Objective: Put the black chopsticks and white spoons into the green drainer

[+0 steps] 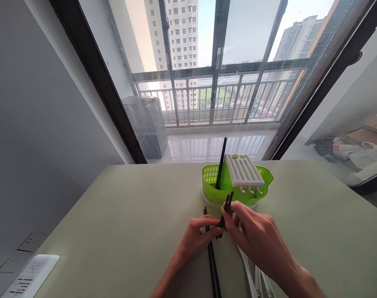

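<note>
My right hand [256, 234] is closed in a pinch on a pair of black chopsticks [226, 205], tips pointing up toward a green cutlery holder [210, 188]. My left hand [196, 238] is curled, its fingers resting on other black chopsticks [212, 265] that lie on the pale green table [114, 223]. One black chopstick [221, 163] stands upright in the holder beside a tilted white slotted lid [243, 169]. White spoons [258, 281] lie under my right wrist.
A white socket strip [31, 276] lies at the table's left front corner, wall sockets [30, 242] beside it. Behind the table is a large window with a balcony railing [213, 97]. Bags and clutter [356, 151] sit on the floor at right.
</note>
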`<state>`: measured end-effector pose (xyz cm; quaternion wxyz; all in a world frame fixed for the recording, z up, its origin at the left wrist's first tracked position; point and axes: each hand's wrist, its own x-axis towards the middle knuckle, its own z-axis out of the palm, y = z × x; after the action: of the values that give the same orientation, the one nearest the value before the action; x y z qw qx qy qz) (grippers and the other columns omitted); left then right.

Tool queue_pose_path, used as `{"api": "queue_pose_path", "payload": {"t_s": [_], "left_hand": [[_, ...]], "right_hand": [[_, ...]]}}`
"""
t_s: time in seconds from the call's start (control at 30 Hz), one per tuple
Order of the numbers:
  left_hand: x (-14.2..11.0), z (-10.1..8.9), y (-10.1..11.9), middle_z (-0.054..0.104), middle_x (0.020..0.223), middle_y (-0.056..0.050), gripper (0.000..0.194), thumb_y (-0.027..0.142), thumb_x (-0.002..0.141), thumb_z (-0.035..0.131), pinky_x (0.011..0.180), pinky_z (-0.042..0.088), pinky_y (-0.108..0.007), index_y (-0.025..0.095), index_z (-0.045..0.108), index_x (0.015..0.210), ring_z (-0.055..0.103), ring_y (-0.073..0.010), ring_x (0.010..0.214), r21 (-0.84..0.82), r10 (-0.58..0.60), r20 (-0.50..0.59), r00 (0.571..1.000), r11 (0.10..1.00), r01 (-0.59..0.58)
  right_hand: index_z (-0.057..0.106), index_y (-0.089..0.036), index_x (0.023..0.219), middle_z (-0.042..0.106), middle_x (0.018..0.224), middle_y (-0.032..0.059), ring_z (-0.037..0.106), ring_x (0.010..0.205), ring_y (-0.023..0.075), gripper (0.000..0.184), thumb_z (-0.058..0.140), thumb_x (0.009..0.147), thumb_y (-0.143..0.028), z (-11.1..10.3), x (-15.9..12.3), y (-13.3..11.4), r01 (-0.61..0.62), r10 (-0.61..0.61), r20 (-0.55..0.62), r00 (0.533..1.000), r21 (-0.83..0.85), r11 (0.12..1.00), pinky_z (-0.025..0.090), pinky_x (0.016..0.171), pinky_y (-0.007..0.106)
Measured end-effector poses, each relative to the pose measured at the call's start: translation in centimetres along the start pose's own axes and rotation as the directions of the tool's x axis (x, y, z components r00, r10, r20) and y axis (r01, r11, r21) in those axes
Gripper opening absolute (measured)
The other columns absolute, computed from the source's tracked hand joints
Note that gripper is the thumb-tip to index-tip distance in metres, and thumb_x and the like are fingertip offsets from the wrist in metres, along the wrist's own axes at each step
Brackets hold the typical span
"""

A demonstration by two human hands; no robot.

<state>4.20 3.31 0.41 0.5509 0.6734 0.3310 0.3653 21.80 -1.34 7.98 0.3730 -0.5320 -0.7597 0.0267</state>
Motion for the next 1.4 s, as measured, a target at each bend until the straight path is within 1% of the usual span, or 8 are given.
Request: {"api": "queue_pose_path", "payload": {"t_s": [0.17, 0.4, 0.63, 1.1, 1.17, 1.27, 1.33, 1.4], "left_hand": [[0.1, -0.1, -0.6, 0.081, 0.091, -0.009, 0.038, 0.059, 0.085, 0.072, 0.083, 0.060, -0.038, 0.024, 0.086, 0.090, 0.073, -0.0260, 0.087, 0.041, 0.016, -0.011, 1.000, 0.999, -0.016], [0.1, 0.0, -1.4, 0.082, 0.091, -0.006, 0.025, 0.051, 0.083, 0.079, 0.086, 0.058, -0.038, 0.027, 0.086, 0.090, 0.073, -0.0254, 0.089, 0.075, 0.072, 0.060, 0.996, 0.994, -0.076], [0.1, -0.1, -1.2, 0.081, 0.088, -0.008, 0.027, 0.048, 0.086, 0.077, 0.079, 0.056, -0.036, 0.024, 0.086, 0.095, 0.072, -0.0231, 0.081, 0.067, 0.097, -0.018, 0.995, 0.993, -0.096], [0.3, 0.1, -2.6, 0.081, 0.085, -0.006, 0.034, 0.058, 0.080, 0.079, 0.077, 0.055, -0.033, 0.026, 0.085, 0.091, 0.070, -0.0215, 0.080, 0.174, 0.132, -0.037, 0.991, 0.977, -0.124], [0.4, 0.1, -2.6, 0.080, 0.083, -0.005, 0.031, 0.055, 0.080, 0.080, 0.077, 0.054, -0.032, 0.025, 0.085, 0.088, 0.069, -0.0212, 0.080, 0.198, 0.141, -0.054, 0.989, 0.972, -0.128], [0.4, 0.0, -1.9, 0.079, 0.089, -0.005, 0.025, 0.046, 0.079, 0.083, 0.081, 0.053, -0.031, 0.023, 0.082, 0.088, 0.069, -0.0212, 0.086, 0.203, 0.131, -0.083, 0.988, 0.973, -0.112], [0.3, -0.1, -1.3, 0.077, 0.094, -0.004, 0.023, 0.039, 0.078, 0.085, 0.085, 0.052, -0.031, 0.022, 0.078, 0.092, 0.068, -0.0205, 0.089, 0.199, 0.108, -0.108, 0.988, 0.976, -0.085], [0.2, -0.3, -0.8, 0.077, 0.097, -0.003, 0.021, 0.035, 0.082, 0.081, 0.086, 0.051, -0.030, 0.022, 0.075, 0.096, 0.067, -0.0191, 0.089, 0.196, 0.079, -0.141, 0.987, 0.979, -0.050]], "right_hand": [[0.055, -0.022, 0.095, 0.057, 0.071, -0.0047, 0.052, 0.053, 0.0084, 0.020, 0.043, 0.108, -0.031, 0.4, -0.9, 0.7, -0.001, -0.002, 0.037, 0.999, 0.078, 0.997, 0.038, 0.056, 0.021], [0.057, -0.021, 0.107, 0.062, 0.081, -0.0036, 0.057, 0.059, 0.0069, 0.016, 0.043, 0.108, -0.029, 0.9, -1.6, 1.6, -0.017, 0.000, 0.098, 0.995, 0.175, 0.984, 0.043, 0.061, 0.019], [0.057, -0.021, 0.100, 0.059, 0.076, -0.0045, 0.055, 0.057, 0.0079, 0.015, 0.046, 0.107, -0.029, 0.0, -1.7, 1.1, -0.006, -0.010, 0.114, 0.993, 0.136, 0.991, 0.042, 0.061, 0.021], [0.062, -0.022, 0.098, 0.066, 0.077, -0.0021, 0.060, 0.057, 0.0093, 0.009, 0.054, 0.103, -0.024, -3.6, 0.3, 0.2, 0.122, -0.113, -0.126, 0.986, 0.063, 0.991, 0.046, 0.059, 0.021], [0.062, -0.023, 0.095, 0.063, 0.070, -0.0035, 0.059, 0.055, 0.0100, 0.011, 0.055, 0.103, -0.026, -4.6, 1.2, 0.2, 0.091, -0.078, -0.159, 0.984, 0.079, 0.993, 0.047, 0.058, 0.021], [0.062, -0.024, 0.093, 0.061, 0.064, -0.0039, 0.059, 0.052, 0.0115, 0.016, 0.056, 0.103, -0.035, -6.9, 3.7, 0.4, -0.023, 0.059, -0.235, 0.970, 0.153, 0.988, 0.048, 0.055, 0.023], [0.061, -0.025, 0.089, 0.060, 0.062, -0.0039, 0.058, 0.049, 0.0119, 0.022, 0.056, 0.102, -0.042, -8.4, 6.0, 0.7, -0.087, 0.152, -0.299, 0.942, 0.219, 0.972, 0.046, 0.048, 0.023], [0.060, -0.025, 0.085, 0.061, 0.067, -0.0024, 0.060, 0.050, 0.0115, 0.028, 0.056, 0.101, -0.048, -9.3, 8.6, 1.2, -0.094, 0.179, -0.356, 0.917, 0.243, 0.965, 0.044, 0.045, 0.022]]}}
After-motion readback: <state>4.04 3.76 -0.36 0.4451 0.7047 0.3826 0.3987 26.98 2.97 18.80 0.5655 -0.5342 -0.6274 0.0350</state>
